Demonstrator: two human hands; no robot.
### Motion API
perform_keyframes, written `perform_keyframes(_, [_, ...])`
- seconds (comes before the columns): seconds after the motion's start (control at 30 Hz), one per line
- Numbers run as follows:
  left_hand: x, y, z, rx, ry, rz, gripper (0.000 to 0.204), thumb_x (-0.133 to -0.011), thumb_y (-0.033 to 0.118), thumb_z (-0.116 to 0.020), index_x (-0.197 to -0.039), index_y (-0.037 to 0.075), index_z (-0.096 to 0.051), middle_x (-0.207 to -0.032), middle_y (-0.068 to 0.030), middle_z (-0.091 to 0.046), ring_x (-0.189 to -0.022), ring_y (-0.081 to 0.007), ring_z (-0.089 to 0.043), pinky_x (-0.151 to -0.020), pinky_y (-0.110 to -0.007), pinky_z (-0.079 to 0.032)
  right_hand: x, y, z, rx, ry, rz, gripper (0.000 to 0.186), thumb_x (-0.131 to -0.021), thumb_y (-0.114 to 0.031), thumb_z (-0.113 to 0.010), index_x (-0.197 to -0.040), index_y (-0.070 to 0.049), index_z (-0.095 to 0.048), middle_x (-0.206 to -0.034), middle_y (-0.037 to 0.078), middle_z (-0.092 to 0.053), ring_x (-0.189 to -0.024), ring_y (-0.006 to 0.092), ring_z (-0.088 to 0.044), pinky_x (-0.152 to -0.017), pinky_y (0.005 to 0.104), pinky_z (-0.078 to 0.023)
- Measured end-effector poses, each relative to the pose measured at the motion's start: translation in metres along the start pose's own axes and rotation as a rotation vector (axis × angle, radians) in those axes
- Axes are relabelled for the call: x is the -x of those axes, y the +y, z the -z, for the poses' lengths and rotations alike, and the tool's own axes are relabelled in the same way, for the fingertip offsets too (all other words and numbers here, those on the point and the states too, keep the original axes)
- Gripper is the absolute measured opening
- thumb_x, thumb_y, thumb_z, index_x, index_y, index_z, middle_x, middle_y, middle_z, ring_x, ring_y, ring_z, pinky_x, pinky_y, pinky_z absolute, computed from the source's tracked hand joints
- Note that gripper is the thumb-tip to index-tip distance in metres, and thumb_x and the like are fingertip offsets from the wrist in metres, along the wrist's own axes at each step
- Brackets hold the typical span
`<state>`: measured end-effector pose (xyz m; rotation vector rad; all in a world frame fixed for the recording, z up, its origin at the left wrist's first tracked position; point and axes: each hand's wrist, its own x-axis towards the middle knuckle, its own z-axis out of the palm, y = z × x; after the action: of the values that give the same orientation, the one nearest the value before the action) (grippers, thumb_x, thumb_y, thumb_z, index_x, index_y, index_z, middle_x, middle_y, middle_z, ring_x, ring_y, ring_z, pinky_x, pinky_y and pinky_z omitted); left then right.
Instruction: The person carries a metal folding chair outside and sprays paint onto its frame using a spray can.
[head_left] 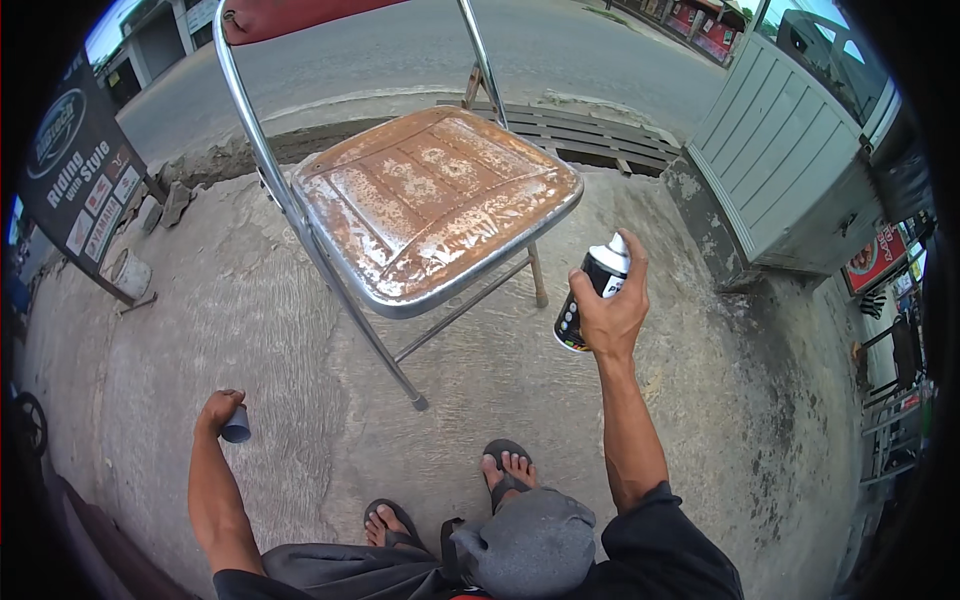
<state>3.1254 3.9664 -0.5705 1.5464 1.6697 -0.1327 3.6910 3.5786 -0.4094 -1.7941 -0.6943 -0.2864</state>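
A metal folding chair (435, 200) with a rusty, patchily whitish seat and a red backrest stands before me, its seat edge rimmed in chrome. My right hand (615, 310) grips a black spray can (600, 282) with a white top, held upright just right of the seat's front corner, index finger on the nozzle. My left hand (222, 408) is low at the left, closed round a grey-blue cylindrical cap (236, 428), clear of the chair. My sandalled feet are on the concrete below.
A standing signboard (75, 215) and white bucket (130, 270) are at the left. A pale ribbed metal cabinet (750, 170) stands at the right, with a dark stool (890, 350) and racks beyond. A slatted cover (590, 135) spans the gutter behind the chair, beside the road (370, 60).
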Motion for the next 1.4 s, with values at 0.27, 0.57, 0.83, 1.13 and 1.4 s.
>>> perform_keyframes(0.27, [0.016, -0.016, 0.007, -0.107, -0.008, 0.07, 0.047, -0.097, 0.032, -0.064, -0.126, -0.005, -0.068, -0.108, -0.0167, -0.074, -0.092, -0.0278, -0.07, -0.08, -0.043, -0.054, 0.076, -0.042, -0.023, -0.224, -0.468, 0.332, 0.071, -0.078, -0.015, -0.082, -0.143, -0.008, -0.053, -0.122, 0.022, -0.058, -0.098, 0.0335, -0.07, -0.082, 0.0425, -0.06])
perform_keyframes(0.57, [0.02, 0.01, -0.001, -0.058, -0.012, 0.03, 0.046, -0.097, 0.034, -0.065, -0.126, -0.002, -0.07, -0.107, -0.0166, -0.075, -0.093, -0.0284, -0.071, -0.082, -0.043, -0.055, 0.043, -0.024, -0.014, -0.082, -0.203, 0.01, 0.067, -0.079, -0.016, -0.081, -0.138, -0.004, -0.053, -0.11, 0.019, -0.065, -0.095, 0.0283, -0.069, -0.084, 0.0384, -0.057])
perform_keyframes(0.83, [0.124, 0.187, -0.063, -0.523, -0.617, -0.464, 0.047, -0.1, 0.039, -0.056, -0.131, 0.008, -0.072, -0.115, -0.0143, -0.077, -0.105, -0.0283, -0.072, -0.1, -0.042, -0.051, 0.011, 0.004, 0.04, -0.206, 0.043, -0.353, 0.08, -0.079, -0.019, -0.08, -0.149, -0.006, -0.043, -0.112, 0.013, -0.064, -0.091, 0.0193, -0.065, -0.087, 0.0346, -0.054])
perform_keyframes(1.13, [0.08, 0.346, -0.238, 1.804, -0.869, -0.524, 0.056, -0.109, 0.047, -0.042, -0.145, 0.003, -0.048, -0.135, -0.0218, -0.062, -0.117, -0.0381, -0.065, -0.096, -0.052, -0.06, 0.008, 0.031, 0.067, -0.498, 0.067, -0.54, 0.08, -0.078, -0.015, -0.076, -0.149, -0.002, -0.042, -0.108, 0.012, -0.062, -0.087, 0.0163, -0.064, -0.077, 0.0315, -0.056])
perform_keyframes(1.4, [0.159, 0.271, -0.249, 1.734, -0.781, -0.427, 0.056, -0.109, 0.045, -0.043, -0.145, 0.003, -0.048, -0.136, -0.0215, -0.062, -0.116, -0.0374, -0.066, -0.096, -0.051, -0.06, 0.034, 0.044, 0.117, -0.275, -0.127, -0.613, 0.082, -0.073, -0.017, -0.08, -0.145, -0.004, -0.046, -0.104, 0.009, -0.064, -0.09, 0.0187, -0.066, -0.085, 0.0347, -0.056])
